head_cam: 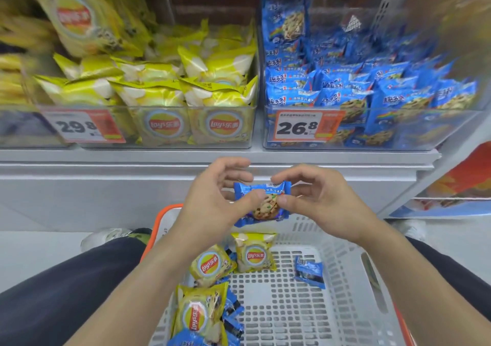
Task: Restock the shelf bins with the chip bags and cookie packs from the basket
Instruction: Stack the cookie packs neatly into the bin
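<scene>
Shop shelving is filling the background of the head view: a grey metal shelf (106,157) is carrying two clear plastic bins side by side. On the left, the clear bin with the 29.8 price card (164,143) is holding upright yellow foil chip bags (156,98); on the right, the clear bin with the 26.8 price card (372,143) is packed with small blue plastic cookie packs (342,90), nearly to its rim.

Below the shelf edge, the person is holding one blue cookie pack with a cookie printed on its front (261,203) between both hands, above the white perforated plastic basket with an orange rim (342,242). The left hand (212,199) is pinching its left side, thumb on the front face; the right hand (316,202) is pinching its right side, the other fingers curled loosely behind.

In the basket, several yellow chip bags (210,264) are lying at the left over more blue packs, and a lone blue cookie pack (309,271) is lying apart to the right.

I judge the held pack to be light, with a slick, crinkly wrapper and a brittle cookie inside, so squeezing the middle is risking a crack. Holding it by the crimped end seams or lightly at its edges looks safest, and one hand should be enough to carry it to the right-hand bin.
</scene>
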